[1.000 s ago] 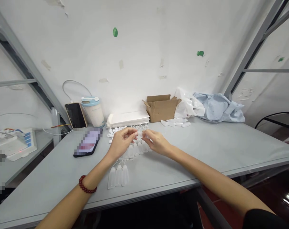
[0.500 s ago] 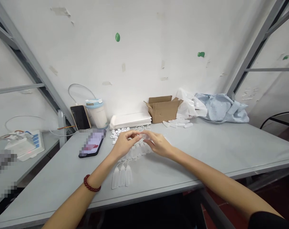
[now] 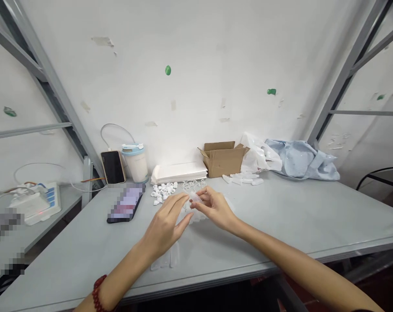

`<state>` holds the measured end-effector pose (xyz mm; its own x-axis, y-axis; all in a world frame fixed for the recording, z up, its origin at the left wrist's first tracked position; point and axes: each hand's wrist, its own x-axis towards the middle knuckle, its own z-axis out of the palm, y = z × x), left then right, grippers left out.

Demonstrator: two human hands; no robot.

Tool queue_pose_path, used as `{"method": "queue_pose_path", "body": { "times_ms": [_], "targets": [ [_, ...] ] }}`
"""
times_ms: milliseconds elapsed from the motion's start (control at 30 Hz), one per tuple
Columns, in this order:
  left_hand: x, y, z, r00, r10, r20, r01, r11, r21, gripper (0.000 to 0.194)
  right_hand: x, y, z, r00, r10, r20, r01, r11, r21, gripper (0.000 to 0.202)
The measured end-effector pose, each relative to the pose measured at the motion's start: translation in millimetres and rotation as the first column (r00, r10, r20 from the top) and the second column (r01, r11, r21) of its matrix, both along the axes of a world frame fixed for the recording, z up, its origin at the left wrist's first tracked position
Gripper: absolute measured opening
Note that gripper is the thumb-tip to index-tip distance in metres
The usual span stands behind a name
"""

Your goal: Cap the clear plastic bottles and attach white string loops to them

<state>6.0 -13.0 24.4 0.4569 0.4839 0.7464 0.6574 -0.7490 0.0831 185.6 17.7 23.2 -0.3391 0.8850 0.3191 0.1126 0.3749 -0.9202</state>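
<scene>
My right hand (image 3: 216, 209) pinches a small translucent plastic tube (image 3: 194, 197) between thumb and fingers above the table. My left hand (image 3: 165, 221) is just left of it, with thumb and fingers apart. Its fingertips come close to the tube; whether they touch it I cannot tell. Under the hands lies a row of similar translucent tubes (image 3: 198, 217), partly covered. Nearer the front edge lie a few more tubes (image 3: 165, 261), half hidden by my left hand. Small white caps (image 3: 164, 190) are scattered behind my left hand, beside a tangle of white cords (image 3: 191, 186).
At the back stand a stack of white sheets (image 3: 180, 172), an open cardboard box (image 3: 225, 162), a white plastic bag (image 3: 259, 154) and a light blue cloth bag (image 3: 302, 159). Loose tubes (image 3: 243, 178) lie before the box. Left are a cup (image 3: 136, 164) and two phones (image 3: 127, 203).
My left hand has drawn back toward me and opened its fingers, now covering more of the front tubes. My right hand keeps hold of the tube. The camera view has tilted up slightly.
</scene>
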Motion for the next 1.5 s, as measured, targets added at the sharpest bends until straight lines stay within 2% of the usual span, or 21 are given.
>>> {"method": "queue_pose_path", "body": {
  "times_ms": [100,200,433,633,767,867,967,1033,1100,1200,1300,1500],
  "targets": [
    [1.2,-4.8,-3.7,0.996,0.084,-0.029,-0.083,0.996,0.02,0.046,-5.7,-10.5,0.0,1.0,0.007,0.018,-0.008,1.0,0.021,0.024],
    [5.8,-8.4,-3.2,0.991,0.133,-0.034,-0.133,0.991,0.009,0.042,-10.5,-16.4,-2.9,1.0,0.02,0.018,-0.021,0.999,0.04,0.022],
    [16.1,-26.2,-1.1,0.978,0.2,-0.059,-0.189,0.97,0.151,0.04,-13.6,-18.9,-7.4,1.0,0.001,-0.023,0.001,0.997,0.083,0.022],
    [17.1,-32.8,0.2,0.95,0.295,-0.105,-0.278,0.949,0.148,0.042,-15.3,-22.5,-9.5,0.997,0.053,-0.051,-0.049,0.995,0.087,0.026],
    [17.7,-33.0,-0.1,0.962,0.27,-0.049,-0.266,0.961,0.077,0.043,-16.3,-24.8,-9.1,0.994,0.079,-0.082,-0.08,0.997,-0.007,0.032],
    [11.5,-37.5,-1.1,0.981,0.196,0.003,-0.196,0.981,0.0,0.043,-12.9,-22.8,-4.4,0.979,0.176,-0.1,-0.183,0.98,-0.072,0.028],
    [-0.7,-46.6,-5.1,0.994,0.105,-0.014,-0.106,0.988,-0.109,0.043,-4.4,-17.2,4.0,0.931,0.364,-0.008,-0.361,0.919,-0.161,0.019],
    [-8.6,-53.1,-9.8,0.997,0.052,-0.054,-0.061,0.982,-0.178,0.044,1.8,-12.7,9.2,0.845,0.532,0.054,-0.496,0.817,-0.294,0.011],
    [-14.0,-57.9,-15.1,0.995,0.003,-0.099,-0.028,0.968,-0.248,0.045,6.3,-8.5,11.7,0.764,0.636,0.11,-0.553,0.733,-0.395,0.006],
    [-17.6,-60.3,-21.1,0.987,-0.043,-0.152,-0.012,0.939,-0.343,0.045,7.9,-4.2,9.7,0.673,0.713,0.195,-0.562,0.665,-0.492,0.009],
    [-19.1,-58.1,-22.9,0.986,-0.044,-0.163,-0.029,0.908,-0.417,0.042,5.8,-2.8,4.8,0.609,0.756,0.242,-0.548,0.621,-0.561,0.01],
    [-23.4,-54.8,-18.6,0.993,-0.064,-0.102,0.002,0.856,-0.516,0.04,3.5,-3.7,1.7,0.58,0.778,0.242,-0.54,0.59,-0.6,0.016]
  ]
}}
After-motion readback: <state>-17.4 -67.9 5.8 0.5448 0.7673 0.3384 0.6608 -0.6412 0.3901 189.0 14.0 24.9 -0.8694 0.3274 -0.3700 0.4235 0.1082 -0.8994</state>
